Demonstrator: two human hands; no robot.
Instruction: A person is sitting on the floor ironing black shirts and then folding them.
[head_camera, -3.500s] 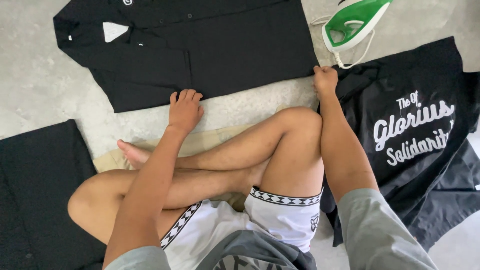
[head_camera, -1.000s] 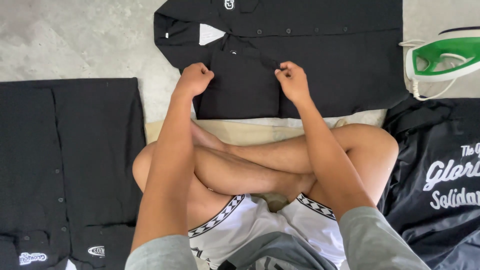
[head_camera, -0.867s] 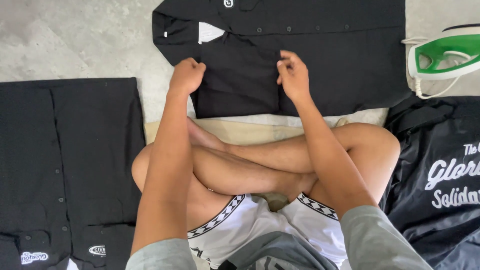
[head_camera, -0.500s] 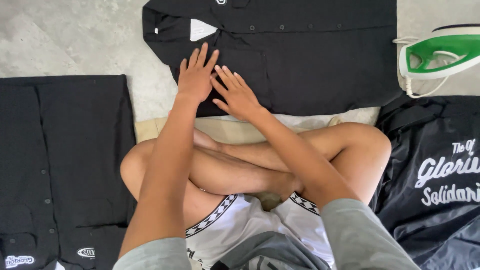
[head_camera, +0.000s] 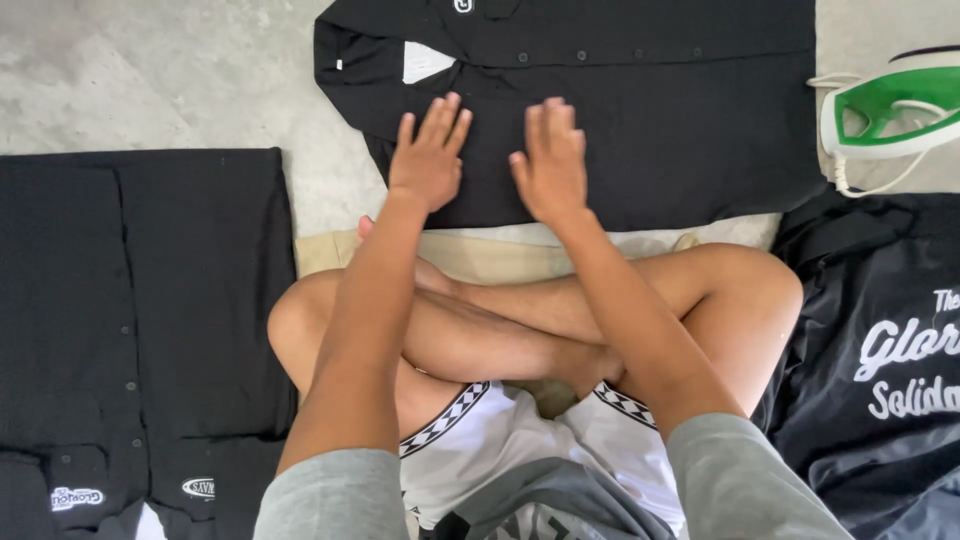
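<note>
A black button-up shirt (head_camera: 650, 110) lies spread flat on the floor in front of my crossed legs. My left hand (head_camera: 430, 155) rests palm down on its folded left part, fingers spread. My right hand (head_camera: 550, 160) lies flat beside it, a little to the right, fingers together and pressing the cloth. Neither hand grips anything. A white label (head_camera: 425, 62) shows near the shirt's collar.
A green and white iron (head_camera: 890, 110) stands at the right with its cord. Folded black garments (head_camera: 130, 320) lie stacked at the left. Another black shirt with white lettering (head_camera: 890, 350) is heaped at the right. A beige cloth (head_camera: 500, 255) lies under my legs on grey concrete.
My hands had pinched and folded the shirt's lower sleeve part inward. They have let go, come together, then spread apart and now lie flat on the fold.
</note>
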